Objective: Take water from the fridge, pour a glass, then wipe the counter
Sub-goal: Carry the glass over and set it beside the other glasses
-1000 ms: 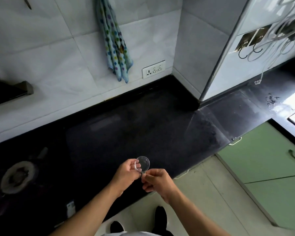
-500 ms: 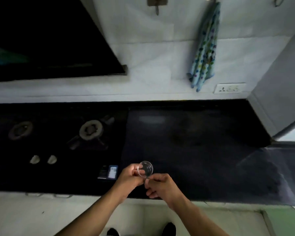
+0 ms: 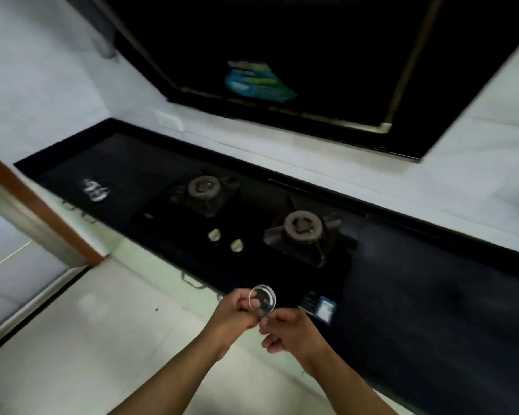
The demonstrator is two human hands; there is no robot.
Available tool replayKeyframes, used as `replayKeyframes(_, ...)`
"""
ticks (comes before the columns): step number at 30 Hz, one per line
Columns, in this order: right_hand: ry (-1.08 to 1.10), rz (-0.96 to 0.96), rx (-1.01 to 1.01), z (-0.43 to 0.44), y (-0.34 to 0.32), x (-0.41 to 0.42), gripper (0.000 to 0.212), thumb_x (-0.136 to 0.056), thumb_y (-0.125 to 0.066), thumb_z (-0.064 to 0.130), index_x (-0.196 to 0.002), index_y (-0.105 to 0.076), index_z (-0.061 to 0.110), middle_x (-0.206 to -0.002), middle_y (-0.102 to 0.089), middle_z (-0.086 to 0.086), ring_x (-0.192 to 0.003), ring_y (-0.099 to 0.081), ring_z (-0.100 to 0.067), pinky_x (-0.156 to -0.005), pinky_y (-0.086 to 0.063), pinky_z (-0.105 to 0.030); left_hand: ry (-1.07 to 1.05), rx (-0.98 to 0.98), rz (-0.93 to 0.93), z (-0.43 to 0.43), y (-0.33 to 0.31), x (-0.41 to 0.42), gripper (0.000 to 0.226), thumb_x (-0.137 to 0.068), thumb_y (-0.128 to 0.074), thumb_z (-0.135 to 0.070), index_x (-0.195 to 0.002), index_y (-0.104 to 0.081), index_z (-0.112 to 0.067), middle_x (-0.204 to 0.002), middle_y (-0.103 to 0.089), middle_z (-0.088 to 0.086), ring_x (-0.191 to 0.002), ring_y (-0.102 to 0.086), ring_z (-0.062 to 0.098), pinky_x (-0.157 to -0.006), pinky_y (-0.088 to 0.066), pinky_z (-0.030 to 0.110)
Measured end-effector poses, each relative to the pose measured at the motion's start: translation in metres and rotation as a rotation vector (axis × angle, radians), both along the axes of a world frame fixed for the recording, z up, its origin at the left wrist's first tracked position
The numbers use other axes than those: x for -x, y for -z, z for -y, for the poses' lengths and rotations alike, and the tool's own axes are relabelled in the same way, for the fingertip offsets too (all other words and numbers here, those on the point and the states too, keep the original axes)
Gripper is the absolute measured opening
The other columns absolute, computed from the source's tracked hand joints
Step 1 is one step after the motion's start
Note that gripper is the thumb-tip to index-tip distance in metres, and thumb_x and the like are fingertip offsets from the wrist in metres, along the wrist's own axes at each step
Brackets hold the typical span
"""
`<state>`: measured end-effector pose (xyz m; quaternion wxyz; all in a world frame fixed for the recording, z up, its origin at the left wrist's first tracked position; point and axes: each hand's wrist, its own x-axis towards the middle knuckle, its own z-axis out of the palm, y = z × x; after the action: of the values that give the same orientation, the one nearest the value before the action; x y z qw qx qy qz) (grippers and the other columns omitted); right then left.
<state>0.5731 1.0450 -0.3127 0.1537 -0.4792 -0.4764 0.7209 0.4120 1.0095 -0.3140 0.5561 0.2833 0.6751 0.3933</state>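
I hold a small clear glass (image 3: 262,298) in front of me, its round mouth turned towards the camera. My left hand (image 3: 234,313) grips its left side. The fingertips of my right hand (image 3: 291,330) pinch its lower right edge. Both hands hover above the front edge of the black counter (image 3: 432,295), over the pale floor. No fridge, water bottle or cloth is in view.
A two-burner gas stove (image 3: 301,226) with two knobs (image 3: 214,235) is set into the counter. A dark chimney hood (image 3: 282,55) hangs above it. A clear glass object (image 3: 94,188) stands at the counter's far left end. A wooden door frame (image 3: 27,205) rises at left.
The view has swung left, from the counter corner and hanging towel to the stove and door frame. Both hands keep the same hold on the glass.
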Motion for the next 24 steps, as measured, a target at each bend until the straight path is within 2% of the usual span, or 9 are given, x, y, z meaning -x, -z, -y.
replayKeyframes(2,-0.034,0.004,-0.015,0.005,-0.006,0.046,0.013,-0.09,-0.064,0.012,-0.081,-0.072,0.008,-0.08,-0.069,-0.009,-0.068,-0.068,-0.022,-0.066,-0.055,-0.032,-0.029,-0.016,-0.002,0.011,-0.006,0.045,0.037,-0.071,-0.071,0.004,-0.104,-0.066,-0.012,-0.096,-0.072,0.013,-0.09,-0.068,0.018,-0.093,-0.056,0.046)
replayKeyframes(5,-0.078,0.01,-0.043,0.008,-0.015,0.107,0.014,-0.09,-0.063,0.011,-0.081,-0.072,0.007,-0.079,-0.07,-0.009,-0.067,-0.068,-0.022,-0.065,-0.056,-0.031,-0.074,-0.035,-0.011,0.023,-0.016,0.104,0.042,-0.061,-0.072,-0.004,-0.101,-0.068,-0.015,-0.098,-0.072,0.019,-0.087,-0.067,0.019,-0.09,-0.056,0.045)
replayKeyframes(8,-0.125,0.009,-0.045,0.006,-0.021,0.163,0.015,-0.093,-0.062,0.011,-0.086,-0.072,0.003,-0.079,-0.069,-0.01,-0.066,-0.068,-0.022,-0.065,-0.055,-0.032,-0.152,-0.027,-0.012,0.03,-0.018,0.157,0.048,-0.056,-0.069,-0.012,-0.104,-0.065,-0.016,-0.103,-0.07,0.014,-0.088,-0.066,0.019,-0.083,-0.057,0.037)
replayKeyframes(10,-0.165,0.011,-0.044,0.002,-0.024,0.195,0.015,-0.094,-0.061,0.012,-0.086,-0.072,0.005,-0.08,-0.069,-0.01,-0.066,-0.067,-0.021,-0.065,-0.055,-0.032,-0.184,-0.023,-0.024,0.031,-0.018,0.185,0.047,-0.055,-0.07,-0.014,-0.102,-0.066,-0.017,-0.104,-0.072,0.013,-0.086,-0.066,0.019,-0.083,-0.057,0.039)
replayKeyframes(12,-0.212,0.021,-0.048,-0.006,-0.026,0.227,0.015,-0.095,-0.061,0.012,-0.084,-0.072,0.008,-0.08,-0.068,-0.01,-0.065,-0.067,-0.019,-0.065,-0.055,-0.032,-0.218,-0.034,-0.016,0.029,-0.016,0.214,0.038,-0.055,-0.07,-0.014,-0.092,-0.069,-0.022,-0.098,-0.073,0.009,-0.085,-0.065,0.02,-0.089,-0.056,0.044)
replayKeyframes(15,-0.262,0.036,-0.049,-0.023,-0.025,0.269,0.015,-0.096,-0.061,0.011,-0.085,-0.071,0.008,-0.078,-0.067,-0.01,-0.063,-0.065,-0.018,-0.061,-0.054,-0.03,-0.268,-0.058,0.02,0.023,-0.015,0.252,0.026,-0.059,-0.069,-0.011,-0.078,-0.073,-0.03,-0.085,-0.069,0.004,-0.083,-0.062,0.019,-0.089,-0.055,0.046)
replayKeyframes(18,-0.323,0.052,-0.055,-0.045,-0.02,0.314,0.014,-0.096,-0.06,0.01,-0.088,-0.07,0.004,-0.078,-0.067,-0.01,-0.061,-0.065,-0.017,-0.06,-0.055,-0.028,-0.347,-0.083,0.065,0.01,-0.012,0.289,0.029,-0.059,-0.069,-0.01,-0.078,-0.073,-0.031,-0.08,-0.066,0.002,-0.079,-0.058,0.018,-0.08,-0.051,0.039)
replayKeyframes(21,-0.393,0.059,-0.077,-0.07,-0.017,0.362,0.015,-0.097,-0.059,0.01,-0.093,-0.069,-0.001,-0.079,-0.067,-0.011,-0.06,-0.065,-0.016,-0.061,-0.055,-0.029,-0.445,-0.08,0.086,-0.007,-0.013,0.328,0.034,-0.058,-0.067,-0.005,-0.088,-0.069,-0.021,-0.09,-0.063,0.009,-0.08,-0.058,0.02,-0.078,-0.049,0.036)
replayKeyframes(24,-0.469,0.055,-0.075,-0.093,-0.015,0.41,0.016,-0.097,-0.059,0.01,-0.095,-0.068,-0.003,-0.081,-0.067,-0.013,-0.06,-0.065,-0.017,-0.06,-0.055,-0.029,-0.503,-0.082,0.082,-0.023,-0.014,0.369,0.035,-0.057,-0.065,-0.002,-0.084,-0.071,-0.023,-0.087,-0.062,0.008,-0.079,-0.058,0.021,-0.074,-0.047,0.035)
